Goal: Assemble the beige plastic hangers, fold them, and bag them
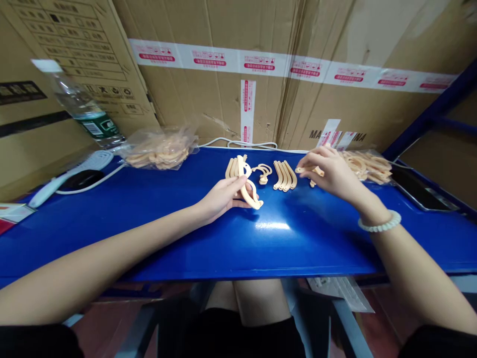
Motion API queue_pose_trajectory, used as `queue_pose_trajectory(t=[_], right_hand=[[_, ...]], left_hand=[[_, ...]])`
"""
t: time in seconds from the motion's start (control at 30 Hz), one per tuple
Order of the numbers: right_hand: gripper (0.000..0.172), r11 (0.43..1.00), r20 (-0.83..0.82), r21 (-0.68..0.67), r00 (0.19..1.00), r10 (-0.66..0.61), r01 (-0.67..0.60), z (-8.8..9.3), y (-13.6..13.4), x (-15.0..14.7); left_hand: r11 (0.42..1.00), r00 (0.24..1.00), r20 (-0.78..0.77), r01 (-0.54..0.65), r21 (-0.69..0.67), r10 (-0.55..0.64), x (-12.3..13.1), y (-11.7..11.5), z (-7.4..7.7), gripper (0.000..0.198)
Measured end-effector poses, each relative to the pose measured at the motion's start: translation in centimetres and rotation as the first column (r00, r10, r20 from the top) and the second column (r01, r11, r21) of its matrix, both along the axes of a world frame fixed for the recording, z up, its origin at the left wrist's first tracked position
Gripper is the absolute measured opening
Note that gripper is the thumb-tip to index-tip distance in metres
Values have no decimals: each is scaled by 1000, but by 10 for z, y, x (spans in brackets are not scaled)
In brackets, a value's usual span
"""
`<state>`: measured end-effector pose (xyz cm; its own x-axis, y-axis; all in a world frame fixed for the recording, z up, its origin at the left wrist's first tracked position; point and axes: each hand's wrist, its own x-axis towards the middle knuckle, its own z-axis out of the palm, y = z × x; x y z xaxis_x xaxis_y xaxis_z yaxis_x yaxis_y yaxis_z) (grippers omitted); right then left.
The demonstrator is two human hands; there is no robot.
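Observation:
My left hand [227,196] is closed on a beige curved piece [244,191], a slim arm with a looped part beside it, held above the blue table [186,233]. Further right, my right hand [330,171] pinches the end of another beige piece [299,170], mostly covered by the fingers. Between the hands lies a row of curved beige bars [285,175]. Beside these are several thin hook-shaped pieces [264,170]. More beige bars [231,168] lie just behind my left hand, which partly hides them.
Clear bags of beige parts lie at left [162,149] and right [367,166]. A water bottle [95,122], a hairbrush [74,171] and a black oval object [82,180] are on the left. A phone-like dark slab [425,189] is far right. Cardboard [208,99] walls the back, with a white cable [253,145] before it.

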<state>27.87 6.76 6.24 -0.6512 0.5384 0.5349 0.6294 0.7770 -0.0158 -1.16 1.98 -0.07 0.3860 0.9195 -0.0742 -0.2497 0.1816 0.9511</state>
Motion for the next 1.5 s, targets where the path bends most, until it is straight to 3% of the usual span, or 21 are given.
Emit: queue_pose_trajectory(t=[0.2, 0.37, 0.57, 0.77, 1.1, 1.33, 1.5], right_hand=[[9, 977, 146, -214, 988, 50, -18, -7, 17, 15], [19, 946, 194, -316, 981, -6, 68, -21, 19, 12], [29, 934, 231, -316, 968, -93, 165, -19, 15, 11], [25, 925, 286, -291, 945, -158, 243, -16, 8, 4], [9, 910, 305, -380, 951, -43, 163, -6, -1, -3], [31, 884, 335, -380, 931, -142, 271, -7, -4, -6], [32, 860, 286, -434, 946, -152, 269, -7, -8, -5]], left_hand=[[1000, 997, -74, -16, 3, 16, -1, 0, 2, 16], [1000, 997, -75, -21, -4, 21, 0, -1, 2, 14], [1000, 997, -66, -28, -5, 27, 0, -2, 4, 14], [999, 998, -60, -30, -21, 29, 1, -2, 6, 12], [999, 998, -56, -37, -39, 35, 1, -3, 8, 11], [1000, 999, -45, -21, -21, 20, 1, -2, 6, 12], [999, 999, -28, -28, -28, 27, 1, -1, 6, 12]])
